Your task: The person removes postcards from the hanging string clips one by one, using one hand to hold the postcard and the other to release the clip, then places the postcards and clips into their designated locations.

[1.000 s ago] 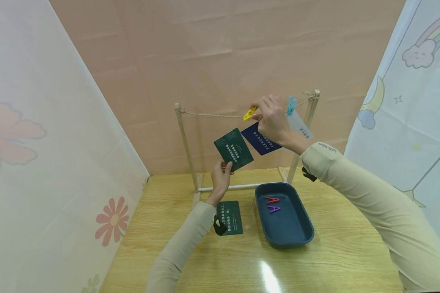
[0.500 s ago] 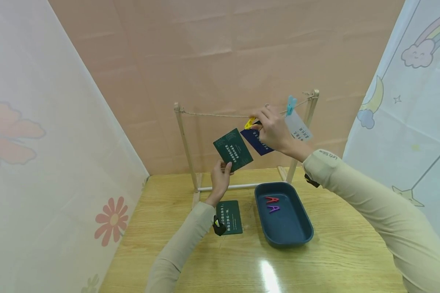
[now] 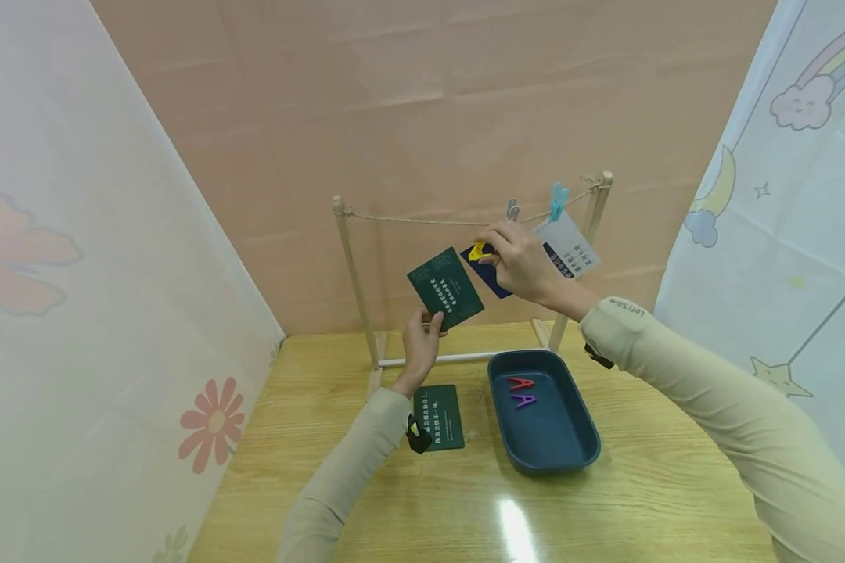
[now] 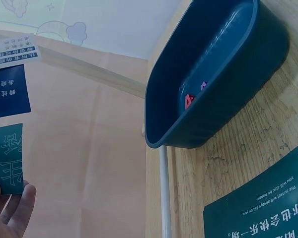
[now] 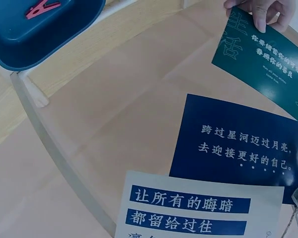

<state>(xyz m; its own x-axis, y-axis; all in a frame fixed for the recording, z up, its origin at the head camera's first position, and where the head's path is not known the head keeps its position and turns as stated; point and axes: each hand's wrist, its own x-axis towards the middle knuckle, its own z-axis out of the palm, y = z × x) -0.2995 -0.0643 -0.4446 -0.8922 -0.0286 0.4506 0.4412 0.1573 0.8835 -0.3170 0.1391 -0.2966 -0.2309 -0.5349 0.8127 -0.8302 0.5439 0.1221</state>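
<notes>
My left hand pinches a dark green card by its lower edge, in front of and below the rope. My right hand holds a yellow clothespin between thumb and fingers, near the green card's upper right corner but apart from it. Behind that hand hangs a navy card, partly covered in the head view. A grey clothespin stands on the rope above it. Further right, a light blue clothespin holds a white card on the rope.
Wooden posts carry the rope, with a white bar low between them. A dark blue tray on the table holds a red clothespin and a purple clothespin. Green cards lie under my left wrist.
My right hand has come down a little from the rope with the yellow clothespin, which has turned. The grey clothespin and more of the white card now show. My left hand stays nearly still.
</notes>
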